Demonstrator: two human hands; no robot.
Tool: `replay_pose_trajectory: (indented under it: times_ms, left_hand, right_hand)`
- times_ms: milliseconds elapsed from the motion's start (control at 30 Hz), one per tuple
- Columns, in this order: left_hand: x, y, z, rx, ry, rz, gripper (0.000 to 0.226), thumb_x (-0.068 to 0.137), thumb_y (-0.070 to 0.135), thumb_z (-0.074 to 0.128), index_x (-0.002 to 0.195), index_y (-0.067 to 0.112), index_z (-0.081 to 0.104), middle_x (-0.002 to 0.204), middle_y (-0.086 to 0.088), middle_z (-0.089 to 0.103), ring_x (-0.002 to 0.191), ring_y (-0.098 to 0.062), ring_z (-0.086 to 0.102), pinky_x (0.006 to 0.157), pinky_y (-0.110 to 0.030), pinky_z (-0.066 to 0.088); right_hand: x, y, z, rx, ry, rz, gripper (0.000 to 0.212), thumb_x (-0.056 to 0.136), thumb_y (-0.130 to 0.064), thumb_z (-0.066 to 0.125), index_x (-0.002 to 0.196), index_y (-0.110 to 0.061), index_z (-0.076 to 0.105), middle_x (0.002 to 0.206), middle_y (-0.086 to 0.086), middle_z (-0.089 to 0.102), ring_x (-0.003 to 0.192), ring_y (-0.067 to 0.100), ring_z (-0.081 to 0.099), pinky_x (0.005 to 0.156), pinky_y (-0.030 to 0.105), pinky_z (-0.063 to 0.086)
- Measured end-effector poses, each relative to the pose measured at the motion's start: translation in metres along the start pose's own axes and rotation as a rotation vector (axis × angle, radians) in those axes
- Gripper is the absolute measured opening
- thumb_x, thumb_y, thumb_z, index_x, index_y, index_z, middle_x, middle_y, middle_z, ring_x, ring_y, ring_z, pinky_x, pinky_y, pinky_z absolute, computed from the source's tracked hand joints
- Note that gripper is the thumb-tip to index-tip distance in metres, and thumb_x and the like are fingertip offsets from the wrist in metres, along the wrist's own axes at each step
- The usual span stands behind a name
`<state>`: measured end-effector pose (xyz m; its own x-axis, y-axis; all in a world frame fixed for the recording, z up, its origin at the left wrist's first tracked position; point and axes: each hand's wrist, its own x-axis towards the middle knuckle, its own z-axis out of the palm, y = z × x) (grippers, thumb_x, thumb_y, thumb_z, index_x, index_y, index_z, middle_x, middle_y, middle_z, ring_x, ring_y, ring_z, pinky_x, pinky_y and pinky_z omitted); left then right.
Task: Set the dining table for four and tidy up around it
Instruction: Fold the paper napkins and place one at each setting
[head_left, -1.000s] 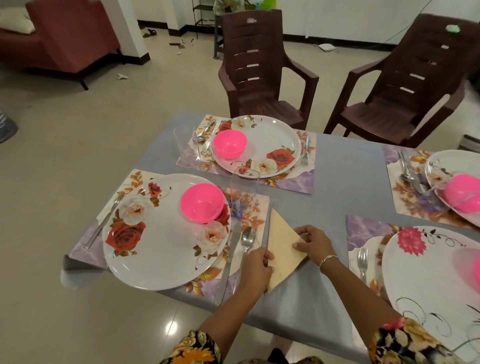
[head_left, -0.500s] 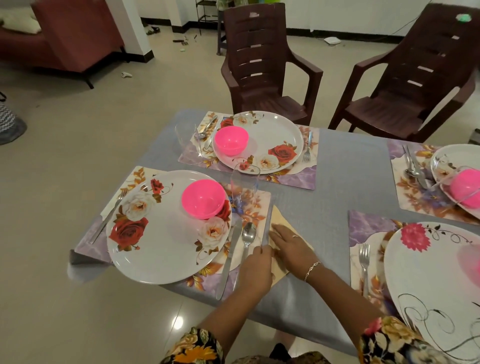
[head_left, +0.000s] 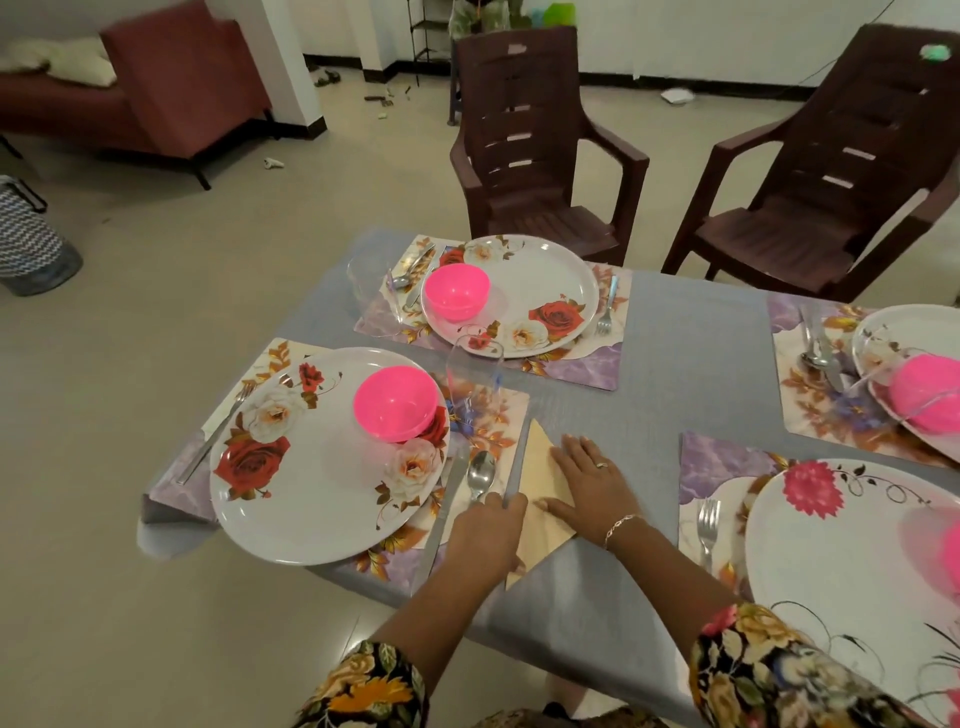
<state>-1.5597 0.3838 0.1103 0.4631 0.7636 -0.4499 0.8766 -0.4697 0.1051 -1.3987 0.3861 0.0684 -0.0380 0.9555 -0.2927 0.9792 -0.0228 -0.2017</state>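
Flat and straight-fingered, my right hand (head_left: 592, 483) presses down on a pale yellow paper napkin (head_left: 537, 465) folded into a long triangle; nothing is clasped in that hand. My left hand (head_left: 488, 535) rests knuckles-up on the napkin's left edge. Its fingertips are hidden beneath it, so I cannot tell whether they pinch the paper or only hold it down.

The napkin lies on the grey-clothed dining table (head_left: 675, 364), directly under both hands. Its long axis runs away from me, from the table's near edge to a sharp tip, parallel to the right edge of a floral placemat (head_left: 493, 415) and just beside it. On that mat, just left of the napkin, lie a steel spoon (head_left: 480, 475) and a steel table knife (head_left: 447, 504). Beyond them sits a round white plate printed with roses (head_left: 311, 483), carrying a bright pink plastic bowl (head_left: 397, 402).

My left hand is the one nearer the mat. I judge the next move to be flattening the fold and squaring it against the mat's edge.
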Motion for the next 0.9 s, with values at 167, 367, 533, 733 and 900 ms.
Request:
replay_pose_trajectory:
  times_ms: [167,367,533,733,900]
  left_hand:
    - [-0.007,-0.002,0.005,-0.106,0.013,0.032,0.051,0.084,0.029,0.066,0.125,0.016,0.039,0.12,-0.009,0.059,0.107,-0.027,0.058,0.082,-0.032,0.045]
    - [-0.013,0.04,0.004,-0.28,0.178,0.182,0.038,0.094,0.039,0.049,0.124,0.018,0.042,0.115,-0.007,0.062,0.106,-0.026,0.058,0.079,-0.031,0.041]
    - [-0.02,0.125,0.009,-0.292,0.199,0.42,0.032,0.096,0.038,0.044,0.122,0.02,0.048,0.112,-0.004,0.064,0.103,-0.02,0.058,0.081,-0.028,0.041]
    - [-0.032,0.242,0.017,-0.368,0.238,0.582,0.023,0.096,0.034,0.046,0.114,0.022,0.053,0.107,0.002,0.064,0.098,-0.016,0.059,0.08,-0.027,0.041]
    - [-0.053,0.37,0.035,-0.381,0.217,0.776,0.019,0.094,0.027,0.048,0.107,0.019,0.058,0.094,0.003,0.062,0.092,-0.016,0.058,0.068,-0.021,0.03]
  right_hand:
    - [-0.038,0.022,-0.003,0.053,0.386,0.042,0.064,0.05,-0.016,0.088,0.107,0.0,0.063,0.112,0.024,0.062,0.101,0.041,0.062,0.083,0.043,0.052]
    - [-0.127,0.053,0.019,0.004,0.545,0.197,0.057,0.039,-0.008,0.09,0.091,-0.009,0.068,0.091,0.013,0.068,0.078,0.03,0.067,0.063,0.035,0.057]
    - [-0.205,0.089,0.025,-0.023,0.627,0.343,0.055,0.035,-0.008,0.09,0.086,-0.014,0.07,0.086,0.009,0.068,0.074,0.026,0.067,0.059,0.031,0.056]
    - [-0.283,0.151,0.03,0.021,0.732,0.557,0.054,0.041,-0.003,0.086,0.089,-0.016,0.065,0.083,0.004,0.066,0.069,0.022,0.065,0.053,0.029,0.052]
    - [-0.363,0.231,0.051,0.054,0.799,0.596,0.049,0.053,-0.007,0.074,0.098,-0.019,0.058,0.088,0.002,0.064,0.075,0.018,0.062,0.058,0.025,0.052]
